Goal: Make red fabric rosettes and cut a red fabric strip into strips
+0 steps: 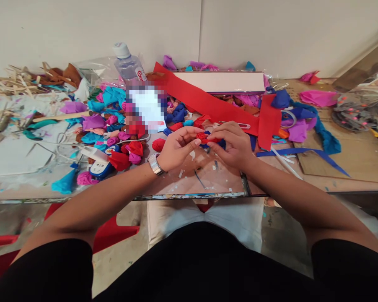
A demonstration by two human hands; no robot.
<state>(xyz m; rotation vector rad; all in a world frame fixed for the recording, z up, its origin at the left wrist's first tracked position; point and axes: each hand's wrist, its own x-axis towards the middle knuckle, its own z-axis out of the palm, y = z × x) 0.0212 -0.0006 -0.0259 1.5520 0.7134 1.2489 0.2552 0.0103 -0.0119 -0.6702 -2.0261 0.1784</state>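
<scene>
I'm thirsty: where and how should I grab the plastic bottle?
Probably around the shoulder of the plastic bottle, just below its white cap, from above: that part narrows and rises above the colored pieces, while the base is hidden. The left hand looks nearer, but holds the red rosette.

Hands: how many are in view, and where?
2: the left hand and the right hand, on opposite sides of the red rolled piece, both touching it. No others show.
</scene>
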